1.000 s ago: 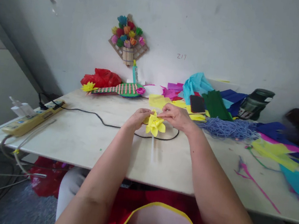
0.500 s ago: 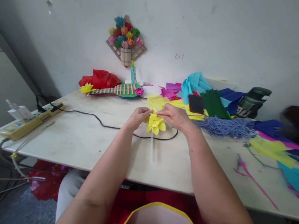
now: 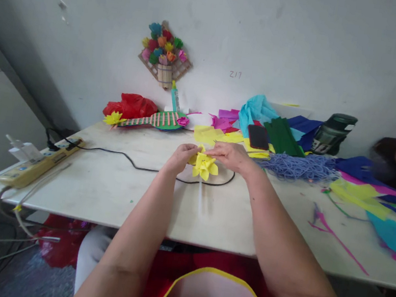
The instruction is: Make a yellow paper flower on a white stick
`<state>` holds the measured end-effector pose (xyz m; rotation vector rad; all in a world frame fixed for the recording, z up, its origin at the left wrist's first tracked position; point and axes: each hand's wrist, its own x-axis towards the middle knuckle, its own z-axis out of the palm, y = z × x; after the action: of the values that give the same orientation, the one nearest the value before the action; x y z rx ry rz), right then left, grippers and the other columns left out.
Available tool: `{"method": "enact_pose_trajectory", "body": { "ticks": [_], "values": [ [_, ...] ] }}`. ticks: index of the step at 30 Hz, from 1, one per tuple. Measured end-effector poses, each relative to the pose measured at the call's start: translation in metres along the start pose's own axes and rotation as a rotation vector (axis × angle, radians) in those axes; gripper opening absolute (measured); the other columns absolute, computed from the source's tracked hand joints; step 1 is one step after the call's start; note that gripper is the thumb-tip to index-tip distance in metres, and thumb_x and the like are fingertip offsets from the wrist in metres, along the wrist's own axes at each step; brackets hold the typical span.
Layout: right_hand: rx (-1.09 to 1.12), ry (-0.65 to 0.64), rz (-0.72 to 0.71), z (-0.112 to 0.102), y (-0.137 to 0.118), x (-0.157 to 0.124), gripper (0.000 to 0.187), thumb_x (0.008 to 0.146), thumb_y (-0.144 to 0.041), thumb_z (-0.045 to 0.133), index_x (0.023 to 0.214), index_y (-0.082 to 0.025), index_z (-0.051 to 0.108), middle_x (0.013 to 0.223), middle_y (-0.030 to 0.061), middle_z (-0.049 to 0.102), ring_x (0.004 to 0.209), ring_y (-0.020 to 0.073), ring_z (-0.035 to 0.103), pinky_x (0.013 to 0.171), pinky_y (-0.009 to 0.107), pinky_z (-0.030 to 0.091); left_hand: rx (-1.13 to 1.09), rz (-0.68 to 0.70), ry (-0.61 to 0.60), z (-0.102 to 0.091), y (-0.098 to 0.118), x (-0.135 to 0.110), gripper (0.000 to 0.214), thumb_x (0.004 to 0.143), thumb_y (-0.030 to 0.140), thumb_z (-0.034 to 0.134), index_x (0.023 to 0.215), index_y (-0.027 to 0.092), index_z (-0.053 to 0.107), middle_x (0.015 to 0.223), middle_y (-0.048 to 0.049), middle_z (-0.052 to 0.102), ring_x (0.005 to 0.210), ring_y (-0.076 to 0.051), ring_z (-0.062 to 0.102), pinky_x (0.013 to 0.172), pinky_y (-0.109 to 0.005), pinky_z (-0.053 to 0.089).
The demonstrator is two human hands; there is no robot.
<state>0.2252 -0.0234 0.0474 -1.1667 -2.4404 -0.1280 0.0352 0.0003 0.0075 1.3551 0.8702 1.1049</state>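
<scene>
A yellow paper flower (image 3: 205,167) with pointed petals is held above the middle of the table, between my two hands. My left hand (image 3: 183,157) pinches its left side, thumb and fingers closed on the petals. From the right, my right hand (image 3: 232,156) grips the flower's upper edge with its fingertips pressed together. A pale, thin white stick (image 3: 200,198) points down below the bloom; whether it is joined to the flower is hard to tell. The exact grip behind the petals is hidden.
A black cable (image 3: 136,165) runs across the table from a power strip (image 3: 41,165). Behind lie a guitar-shaped craft (image 3: 165,120), coloured paper (image 3: 285,136), a phone (image 3: 258,137) and a bundle of blue-grey string (image 3: 299,167). A dark bottle (image 3: 333,134) stands at the back right.
Both hands stay at the flower with almost no movement. The view has shifted very slightly, and the flower looks turned or tilted a little.
</scene>
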Motion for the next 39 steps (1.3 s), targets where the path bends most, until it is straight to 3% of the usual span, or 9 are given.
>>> {"method": "enact_pose_trajectory", "body": {
  "ticks": [11,19,26,31,35,39],
  "values": [
    [0.019,-0.06,-0.035,-0.004,-0.004,0.0,0.025,0.084,-0.028,0.053,0.102,-0.033,0.07,0.09,0.0001,0.067,0.078,0.0137,0.057,0.059,0.023,0.03,0.027,-0.03,0.056,0.002,-0.001,0.0,0.033,0.057,0.042,0.071,0.058,0.014,0.053,0.047,0.0026,0.049,0.041,-0.006,0.042,0.042,-0.02,0.027],
    [0.028,-0.076,-0.011,-0.005,-0.005,0.001,0.025,0.083,-0.025,0.054,0.1,-0.032,0.071,0.09,0.0009,0.067,0.078,0.0139,0.057,0.06,0.023,0.03,0.015,-0.064,-0.043,0.0,0.001,-0.003,0.024,0.06,0.035,0.067,0.062,0.012,0.058,0.053,0.0006,0.053,0.047,-0.008,0.047,0.045,-0.021,0.029],
    [-0.01,-0.076,-0.022,-0.005,-0.006,0.0,0.028,0.084,-0.026,0.052,0.105,-0.033,0.069,0.093,0.0003,0.069,0.081,0.0152,0.058,0.061,0.024,0.032,-0.01,-0.082,0.043,-0.001,-0.002,0.0,0.023,0.057,0.033,0.068,0.056,0.013,0.056,0.05,0.0018,0.049,0.045,-0.008,0.044,0.044,-0.022,0.028],
    [-0.035,0.028,0.13,-0.003,0.011,-0.004,0.03,0.085,-0.026,0.047,0.106,-0.028,0.069,0.103,0.0028,0.069,0.091,0.0187,0.059,0.068,0.026,0.036,-0.108,-0.028,0.214,-0.003,-0.001,0.003,0.029,0.052,0.038,0.072,0.059,0.014,0.058,0.053,0.0005,0.054,0.048,-0.009,0.048,0.047,-0.022,0.034],
    [0.006,0.129,0.328,0.0,0.023,-0.005,0.028,0.083,-0.033,0.049,0.085,-0.019,0.073,0.082,0.007,0.07,0.074,0.0175,0.058,0.062,0.026,0.034,-0.14,0.022,0.261,-0.003,-0.001,0.004,0.036,0.05,0.044,0.074,0.062,0.014,0.06,0.056,-0.0008,0.057,0.051,-0.01,0.051,0.05,-0.022,0.039],
    [0.335,0.261,0.42,0.004,0.017,-0.001,0.034,0.079,-0.041,0.051,0.069,-0.013,0.068,0.059,0.0024,0.06,0.06,0.0131,0.048,0.056,0.025,0.031,-0.153,0.024,0.235,0.0,-0.002,0.004,0.041,0.048,0.049,0.076,0.063,0.014,0.059,0.056,-0.0005,0.058,0.051,-0.01,0.052,0.049,-0.021,0.04]
  ]
}}
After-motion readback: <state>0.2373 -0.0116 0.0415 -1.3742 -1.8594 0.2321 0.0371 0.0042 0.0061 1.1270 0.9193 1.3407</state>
